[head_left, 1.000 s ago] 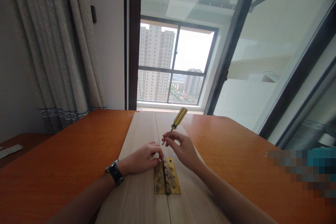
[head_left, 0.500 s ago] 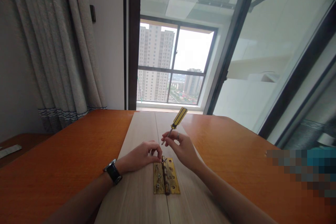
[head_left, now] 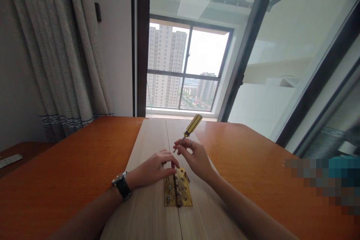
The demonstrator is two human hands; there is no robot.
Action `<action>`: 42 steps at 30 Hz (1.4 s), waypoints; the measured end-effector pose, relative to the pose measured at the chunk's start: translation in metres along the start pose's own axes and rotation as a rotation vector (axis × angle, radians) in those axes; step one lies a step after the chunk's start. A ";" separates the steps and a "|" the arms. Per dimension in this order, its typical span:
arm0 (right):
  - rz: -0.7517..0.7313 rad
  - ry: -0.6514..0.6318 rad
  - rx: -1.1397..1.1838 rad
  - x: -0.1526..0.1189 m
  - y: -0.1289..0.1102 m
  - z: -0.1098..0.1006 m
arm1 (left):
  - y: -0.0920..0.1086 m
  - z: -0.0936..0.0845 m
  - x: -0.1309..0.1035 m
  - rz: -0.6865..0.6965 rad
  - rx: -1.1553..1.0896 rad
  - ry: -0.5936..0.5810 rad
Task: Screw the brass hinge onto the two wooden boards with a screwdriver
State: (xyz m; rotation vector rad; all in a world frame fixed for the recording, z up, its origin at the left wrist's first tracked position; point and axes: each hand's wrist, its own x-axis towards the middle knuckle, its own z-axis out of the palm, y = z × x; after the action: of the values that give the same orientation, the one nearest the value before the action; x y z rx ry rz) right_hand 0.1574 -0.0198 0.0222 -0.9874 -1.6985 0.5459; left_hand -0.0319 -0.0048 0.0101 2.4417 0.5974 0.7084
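In my right hand is a screwdriver with a yellow and black handle, pinched by its shaft. The handle tilts up and away, and the tip points down left above the boards. My left hand, with a watch at the wrist, hovers at the top of a brass hinge, covering part of its left leaf. Its thumb and index finger are slightly apart with nothing visible between them. A small screw rests on the hinge's right leaf. Screw heads show in the left leaf; open holes show in the right one.
Two pale wooden boards lie side by side on an orange-brown table, with the hinge over their seam. A grey curtain hangs at left. Beyond the table are glass panels and a window. A pixelated patch covers the right edge.
My left fingertips have moved slightly right over the hinge top. The screw that was at them now lies on the right leaf, let go. My right hand and the screwdriver have hardly moved.
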 end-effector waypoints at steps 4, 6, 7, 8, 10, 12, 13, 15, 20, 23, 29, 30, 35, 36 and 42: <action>0.004 0.030 -0.038 0.000 0.001 0.000 | 0.004 0.007 0.000 0.044 0.059 0.017; 0.005 0.046 -0.049 0.000 0.002 0.000 | 0.007 0.010 0.000 0.042 0.104 0.023; 0.006 0.054 -0.051 0.000 0.002 0.000 | 0.008 0.011 0.000 0.045 0.123 0.017; 0.008 0.063 -0.051 0.001 0.003 0.000 | 0.009 0.012 0.000 0.052 0.139 0.008; 0.012 0.081 -0.049 0.002 0.005 0.000 | 0.010 0.012 0.000 0.070 0.168 -0.012; 0.017 0.097 -0.047 0.004 0.008 0.000 | 0.011 0.011 0.000 0.089 0.186 -0.020; 0.018 0.103 -0.046 0.004 0.009 0.000 | 0.012 0.011 -0.001 0.101 0.190 -0.022; 0.021 0.111 -0.047 0.005 0.012 -0.001 | 0.012 0.010 -0.001 0.125 0.195 -0.025; 0.022 0.127 -0.060 0.006 0.017 -0.002 | 0.013 0.010 0.002 0.161 0.225 0.001; 0.024 0.157 -0.070 0.008 0.023 -0.003 | 0.021 0.011 0.011 0.177 0.319 -0.014; 0.049 0.248 -0.086 0.012 0.033 -0.007 | 0.033 0.030 0.041 0.173 0.553 -0.073; 0.050 0.259 -0.087 0.013 0.034 -0.007 | 0.032 0.034 0.045 0.157 0.585 -0.095; 0.041 0.291 -0.085 0.015 0.036 -0.009 | 0.020 0.046 0.052 0.137 0.557 -0.201; 0.038 0.293 -0.084 0.016 0.036 -0.009 | 0.019 0.046 0.052 0.145 0.551 -0.205; 0.023 0.297 -0.068 0.016 0.039 -0.010 | 0.022 0.021 0.049 0.219 0.648 -0.188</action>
State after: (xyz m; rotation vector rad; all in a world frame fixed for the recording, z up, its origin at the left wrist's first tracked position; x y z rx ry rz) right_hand 0.1789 0.0145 0.0052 -1.0802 -1.4494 0.3382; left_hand 0.0239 -0.0030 0.0250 3.1678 0.5482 0.3912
